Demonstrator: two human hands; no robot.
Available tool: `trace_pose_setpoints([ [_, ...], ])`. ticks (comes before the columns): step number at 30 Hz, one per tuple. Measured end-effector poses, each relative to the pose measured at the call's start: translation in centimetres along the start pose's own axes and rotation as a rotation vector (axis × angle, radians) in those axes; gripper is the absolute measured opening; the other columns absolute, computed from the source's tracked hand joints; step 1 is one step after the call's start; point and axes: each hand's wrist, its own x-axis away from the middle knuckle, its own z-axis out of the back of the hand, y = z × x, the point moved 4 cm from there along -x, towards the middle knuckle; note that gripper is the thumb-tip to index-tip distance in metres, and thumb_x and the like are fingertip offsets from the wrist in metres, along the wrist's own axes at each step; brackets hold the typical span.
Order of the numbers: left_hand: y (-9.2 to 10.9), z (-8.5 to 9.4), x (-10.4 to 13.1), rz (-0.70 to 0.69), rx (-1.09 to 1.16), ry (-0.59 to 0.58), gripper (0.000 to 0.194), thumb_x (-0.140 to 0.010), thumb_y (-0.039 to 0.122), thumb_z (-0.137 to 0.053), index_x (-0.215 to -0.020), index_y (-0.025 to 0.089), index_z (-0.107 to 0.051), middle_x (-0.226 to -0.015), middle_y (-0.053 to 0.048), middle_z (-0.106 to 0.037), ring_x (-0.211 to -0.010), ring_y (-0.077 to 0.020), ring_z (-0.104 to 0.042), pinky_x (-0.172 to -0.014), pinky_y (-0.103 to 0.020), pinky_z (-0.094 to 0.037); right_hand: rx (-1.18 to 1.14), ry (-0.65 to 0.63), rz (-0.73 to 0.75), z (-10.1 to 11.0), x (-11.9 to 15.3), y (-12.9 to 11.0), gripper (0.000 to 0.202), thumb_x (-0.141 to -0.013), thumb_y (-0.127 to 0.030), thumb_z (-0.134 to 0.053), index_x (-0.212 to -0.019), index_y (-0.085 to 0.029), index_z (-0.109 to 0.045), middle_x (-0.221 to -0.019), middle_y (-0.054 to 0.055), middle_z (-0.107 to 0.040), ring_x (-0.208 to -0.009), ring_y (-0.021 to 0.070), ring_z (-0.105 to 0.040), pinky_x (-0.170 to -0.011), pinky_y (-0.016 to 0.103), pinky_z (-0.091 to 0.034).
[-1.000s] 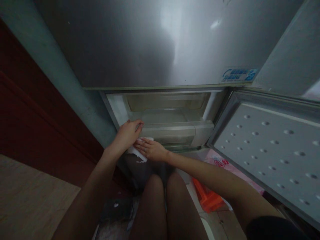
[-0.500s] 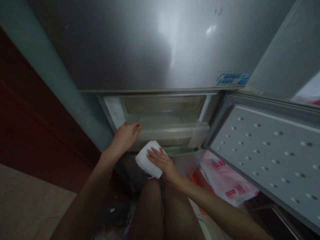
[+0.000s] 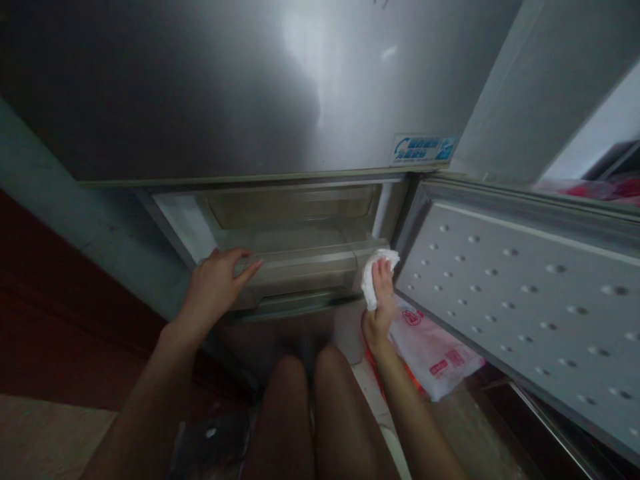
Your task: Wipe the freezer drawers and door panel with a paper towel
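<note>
My right hand (image 3: 381,297) presses a folded white cloth (image 3: 369,280), perhaps paper towel, against the right end of a pale freezer drawer (image 3: 310,263). Its fingers lie over the cloth. My left hand (image 3: 217,280) is at the drawer's left front corner, fingers over the top edge and thumb in front, gripping it. That corner is mostly hidden by the hand. The drawer sticks out a little from the lower compartment of a grey metal fridge.
The dimpled freezer door (image 3: 520,293) stands open at the right. Below it lies a white plastic bag (image 3: 435,353) with red print, beside something orange. The closed upper fridge door (image 3: 225,87) is above. My knees (image 3: 310,380) are close below the drawer; a dark red panel (image 3: 65,320) stands left.
My right hand has carried the cloth right and up, from in front of the drawer to its right end. My left hand stays at the left corner. The view has shifted right.
</note>
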Motion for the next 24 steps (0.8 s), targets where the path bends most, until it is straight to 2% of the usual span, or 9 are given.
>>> trace_pose_setpoints([
  [3, 0.0, 0.0, -0.1, 0.022, -0.034, -0.010, 0.040, -0.094, 0.047, -0.047, -0.114, 0.019, -0.067, -0.108, -0.011, -0.071, -0.098, -0.0296, -0.068, -0.083, -0.036, -0.051, 0.006, -0.019, 0.066, -2.3, 0.1, 0.8, 0.064, -0.094, -0.009, -0.025, -0.154, -0.033, -0.021, -0.160, 0.002, -0.026, -0.150, 0.0214, -0.017, -0.120, 0.061, -0.014],
  [7, -0.1, -0.1, -0.2, 0.037, -0.070, -0.008, 0.042, -0.094, 0.051, -0.044, -0.113, 0.021, -0.067, -0.105, -0.011, -0.071, -0.092, -0.0282, -0.068, -0.080, -0.035, -0.050, 0.023, 0.017, 0.057, -4.1, 2.1, 2.0, 0.067, -0.093, -0.007, -0.026, -0.155, -0.031, -0.018, -0.162, 0.004, -0.021, -0.151, 0.0236, -0.013, -0.119, 0.065, -0.014],
  [11, -0.2, -0.2, -0.2, 0.054, -0.083, -0.006, 0.044, -0.094, 0.052, -0.041, -0.113, 0.022, -0.066, -0.104, -0.012, -0.070, -0.091, -0.0289, -0.068, -0.078, -0.036, -0.049, 0.001, 0.051, -0.041, -5.4, 5.2, 2.7, 0.070, -0.090, -0.004, -0.024, -0.155, -0.030, -0.017, -0.162, 0.006, -0.020, -0.151, 0.0242, -0.015, -0.117, 0.065, -0.018],
  [16, 0.0, -0.1, -0.1, 0.081, -0.077, -0.038, 0.043, -0.095, 0.050, -0.042, -0.114, 0.021, -0.066, -0.107, -0.012, -0.070, -0.094, -0.0299, -0.067, -0.081, -0.037, -0.049, -0.026, 0.116, -0.189, -7.3, 8.5, 2.5, 0.073, -0.087, -0.002, -0.025, -0.155, -0.026, -0.019, -0.161, 0.007, -0.021, -0.151, 0.0226, -0.015, -0.114, 0.067, -0.022],
  [24, -0.1, 0.0, -0.1, 0.068, -0.058, -0.031, 0.044, -0.095, 0.052, -0.040, -0.114, 0.021, -0.066, -0.106, -0.012, -0.069, -0.091, -0.0292, -0.066, -0.081, -0.039, -0.050, -0.129, 0.229, -0.421, -8.7, 9.3, 1.0, 0.066, -0.085, -0.006, -0.025, -0.151, -0.007, -0.031, -0.159, 0.016, -0.024, -0.149, 0.0227, -0.020, -0.117, 0.058, -0.022],
])
